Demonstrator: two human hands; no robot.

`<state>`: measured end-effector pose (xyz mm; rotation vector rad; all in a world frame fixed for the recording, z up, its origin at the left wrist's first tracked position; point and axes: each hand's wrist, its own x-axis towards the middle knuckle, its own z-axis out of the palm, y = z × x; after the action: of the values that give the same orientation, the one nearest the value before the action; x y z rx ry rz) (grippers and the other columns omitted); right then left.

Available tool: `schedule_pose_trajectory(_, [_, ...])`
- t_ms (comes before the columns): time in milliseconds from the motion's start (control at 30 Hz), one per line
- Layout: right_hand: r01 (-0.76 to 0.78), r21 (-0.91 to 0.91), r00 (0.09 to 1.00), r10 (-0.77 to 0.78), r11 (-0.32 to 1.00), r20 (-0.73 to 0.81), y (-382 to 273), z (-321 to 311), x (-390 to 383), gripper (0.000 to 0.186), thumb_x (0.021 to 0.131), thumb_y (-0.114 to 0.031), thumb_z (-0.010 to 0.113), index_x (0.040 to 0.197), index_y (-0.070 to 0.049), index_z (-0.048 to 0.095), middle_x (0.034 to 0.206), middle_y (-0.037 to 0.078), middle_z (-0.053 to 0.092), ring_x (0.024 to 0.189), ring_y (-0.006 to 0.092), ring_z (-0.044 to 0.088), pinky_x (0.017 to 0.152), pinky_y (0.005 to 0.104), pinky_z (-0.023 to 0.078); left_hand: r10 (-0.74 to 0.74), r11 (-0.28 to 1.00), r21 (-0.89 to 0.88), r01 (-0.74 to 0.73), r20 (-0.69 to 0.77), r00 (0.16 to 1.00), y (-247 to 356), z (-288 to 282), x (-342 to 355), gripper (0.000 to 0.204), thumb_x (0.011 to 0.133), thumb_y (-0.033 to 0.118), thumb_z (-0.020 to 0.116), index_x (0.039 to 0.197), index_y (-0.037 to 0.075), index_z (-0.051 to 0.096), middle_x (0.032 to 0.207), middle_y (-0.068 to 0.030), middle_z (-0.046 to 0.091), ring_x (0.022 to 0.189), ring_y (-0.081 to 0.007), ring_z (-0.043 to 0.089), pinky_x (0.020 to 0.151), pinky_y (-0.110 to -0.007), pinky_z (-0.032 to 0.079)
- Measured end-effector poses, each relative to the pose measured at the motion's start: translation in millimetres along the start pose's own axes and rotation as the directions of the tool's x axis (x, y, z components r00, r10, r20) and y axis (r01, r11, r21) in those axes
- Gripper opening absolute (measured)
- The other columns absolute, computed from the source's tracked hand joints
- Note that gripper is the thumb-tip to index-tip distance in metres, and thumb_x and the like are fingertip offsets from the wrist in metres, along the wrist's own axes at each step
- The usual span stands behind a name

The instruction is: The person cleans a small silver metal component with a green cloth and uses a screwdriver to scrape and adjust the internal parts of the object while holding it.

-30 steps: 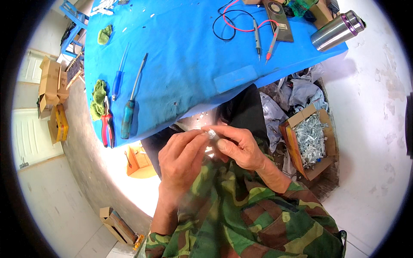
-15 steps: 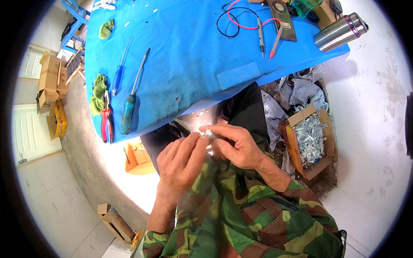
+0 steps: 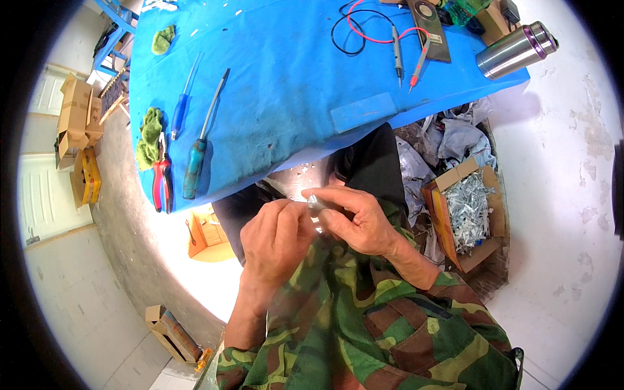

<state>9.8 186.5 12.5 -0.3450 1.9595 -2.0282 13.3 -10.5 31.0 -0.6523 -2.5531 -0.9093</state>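
Over my lap, just off the table's near edge, my two hands meet fingertip to fingertip. Between the thumb and index finger of my right hand [image 3: 364, 224] sits a small silvery piece [image 3: 314, 201], too small to name its kind. My left hand [image 3: 276, 235] is closed, its fingers curled together against that piece. What its fingertips grip is hidden behind the knuckles. Nearest to the left hand on the table lie a screwdriver with a teal handle [image 3: 194, 170] and red-and-black pliers [image 3: 162, 185].
On the blue-covered table [image 3: 273, 84] lie a blue screwdriver [image 3: 179, 117], green cloths [image 3: 149, 138], test probes [image 3: 398, 58] and a steel flask [image 3: 513, 52]. Right of my legs stands a carton of silvery strips [image 3: 469, 214] beside plastic bags [image 3: 461, 143]. An open carton [image 3: 211, 240] sits lower left.
My left fingers have curled in further and the hand has turned slightly, uncovering more of the small silvery piece. The right hand has stayed almost still.
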Motion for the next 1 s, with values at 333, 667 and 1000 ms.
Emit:
schedule_pose_trajectory(333, [-0.212, 0.154, 0.977, 0.211, 0.965, 0.023, -2.6, -6.1, -6.2, 0.040, 0.103, -0.009, 0.065, 0.142, 0.001, 0.065, 0.113, 0.006, 0.073, 0.092, 0.0126, 0.065, 0.082, 0.0297, 0.055, -0.275, 0.936, -0.213, 0.281, 0.058, 0.960, -1.7, -17.3, 4.1, 0.011, 0.091, -0.001, 0.074, 0.100, 0.000, 0.069, 0.091, -0.0122, 0.069, 0.073, -0.0196, 0.067, 0.061, -0.032, 0.053])
schedule_pose_trajectory(667, [-0.119, 0.187, 0.993, 0.113, 0.975, 0.044, 0.5, 2.1, -6.4, 0.049, 0.102, -0.005, 0.068, 0.148, 0.003, 0.054, 0.139, 0.012, 0.064, 0.131, 0.0188, 0.061, 0.110, 0.0345, 0.050, -0.570, 0.300, -0.638, 0.709, 0.475, 0.670, -1.9, -19.5, -4.4, 0.020, 0.105, 0.018, 0.068, 0.112, 0.000, 0.077, 0.098, -0.0036, 0.071, 0.077, -0.0077, 0.063, 0.063, -0.022, 0.051])
schedule_pose_trajectory(1000, [-0.090, 0.145, 0.996, 0.087, 0.985, 0.025, 2.6, 3.9, -3.3, 0.042, 0.103, -0.008, 0.069, 0.142, 0.004, 0.059, 0.130, 0.011, 0.069, 0.120, 0.0162, 0.065, 0.104, 0.0327, 0.053, -0.555, 0.303, -0.739, 0.602, 0.377, 0.741, -6.5, -15.6, -9.5, 0.014, 0.099, 0.004, 0.073, 0.111, -0.003, 0.076, 0.108, -0.0057, 0.071, 0.081, -0.0073, 0.063, 0.064, -0.021, 0.050])
